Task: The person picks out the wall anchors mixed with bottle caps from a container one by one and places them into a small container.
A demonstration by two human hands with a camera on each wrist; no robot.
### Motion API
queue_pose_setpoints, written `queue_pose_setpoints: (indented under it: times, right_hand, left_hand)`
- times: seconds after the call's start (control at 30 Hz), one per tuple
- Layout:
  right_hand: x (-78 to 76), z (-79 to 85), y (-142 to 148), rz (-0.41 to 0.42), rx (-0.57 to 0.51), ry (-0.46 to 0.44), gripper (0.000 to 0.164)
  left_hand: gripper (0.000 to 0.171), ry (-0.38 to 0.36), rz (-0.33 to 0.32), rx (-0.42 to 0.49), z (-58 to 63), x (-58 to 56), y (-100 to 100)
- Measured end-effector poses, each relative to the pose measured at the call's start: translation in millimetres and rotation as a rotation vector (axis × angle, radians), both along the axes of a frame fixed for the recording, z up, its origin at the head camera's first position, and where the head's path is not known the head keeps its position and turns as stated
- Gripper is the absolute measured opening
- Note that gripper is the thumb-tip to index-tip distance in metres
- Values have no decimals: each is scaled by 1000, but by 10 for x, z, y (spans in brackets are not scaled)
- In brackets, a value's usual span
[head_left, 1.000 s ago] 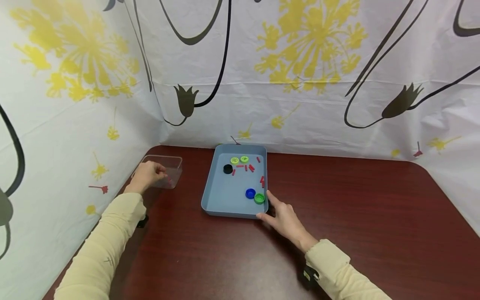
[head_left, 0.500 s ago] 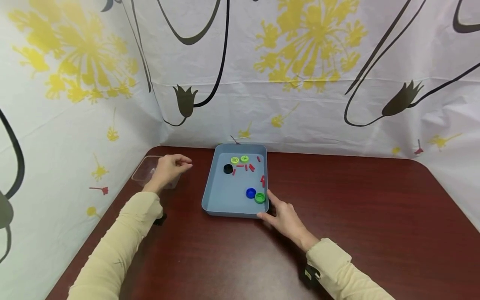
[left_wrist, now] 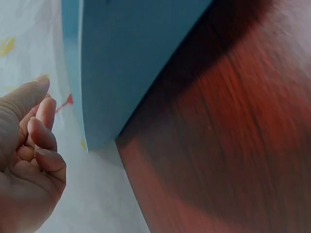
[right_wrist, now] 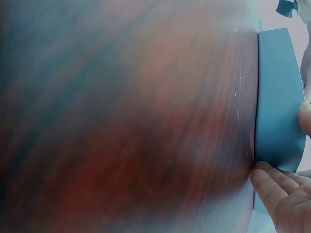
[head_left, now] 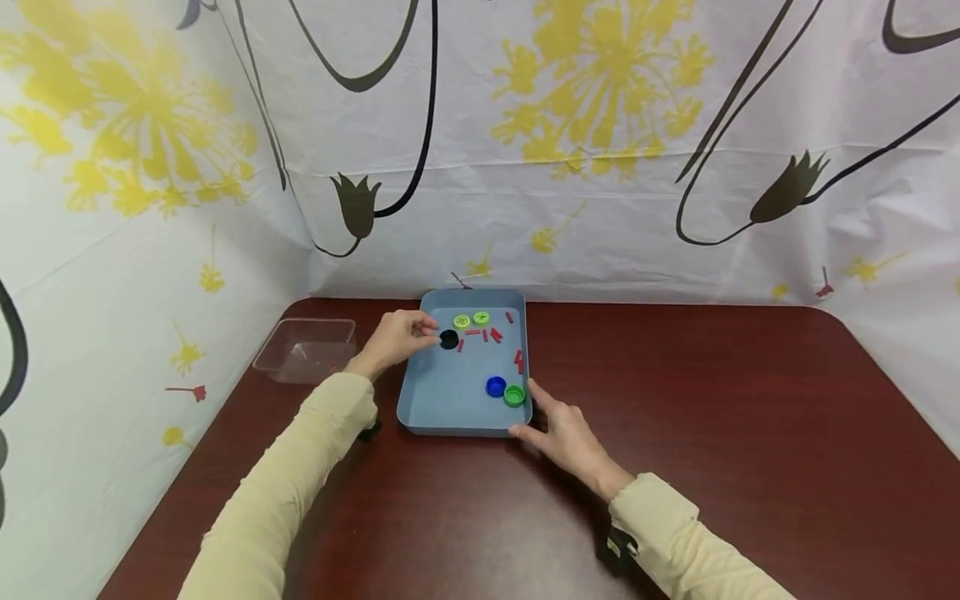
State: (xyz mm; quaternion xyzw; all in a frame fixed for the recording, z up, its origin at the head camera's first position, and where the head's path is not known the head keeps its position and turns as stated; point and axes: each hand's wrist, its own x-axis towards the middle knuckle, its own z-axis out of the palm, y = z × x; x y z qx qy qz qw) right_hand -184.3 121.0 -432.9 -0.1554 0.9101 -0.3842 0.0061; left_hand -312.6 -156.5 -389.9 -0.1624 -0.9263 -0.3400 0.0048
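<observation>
My left hand [head_left: 400, 337] reaches over the left rim of a blue-grey tray [head_left: 442, 408], its fingertips at a black bottle cap [head_left: 448, 339]. In the left wrist view its fingers are loosely curled, thumb and fingertips apart, with nothing visible between them. My right hand [head_left: 567, 433] holds the tray's near right corner, thumb on one wall and fingers against the other. Inside the tray lie two yellow-green caps [head_left: 471, 320], a blue cap [head_left: 496, 387], a green cap [head_left: 514, 396] and several small red sticks [head_left: 496, 335].
A clear plastic box [head_left: 303, 350] stands left of the tray, with a bit of red inside. The dark reddish-brown table [head_left: 675, 400] extends to the right. Behind and to the left hangs a white patterned cloth [head_left: 600, 208].
My left hand has moved right, from inside the clear box to above the tray beside the black cap. My right hand stays at the tray's corner. The head view has shifted slightly.
</observation>
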Motion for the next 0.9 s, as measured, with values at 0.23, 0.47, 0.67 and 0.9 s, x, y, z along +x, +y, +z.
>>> queue_pose_setpoints:
  times: [0.23,0.47,0.67,0.9]
  right_hand:
    - [-13,10,2,13,-15,-5,80]
    - [-29,11,-4,14,-19,-12,80]
    - [-41,-3,18,10,-2,8,80]
    - [-9,-6,20,6,-38,-20,81]
  left_hand:
    - [24,-44,-54,-96,-18,-105,171]
    - [26,-73,-78,-177,-8,-163,246]
    - [30,-101,-100,-207,-3,-186,270]
    - [28,-128,-124,-240,-17,-241,329]
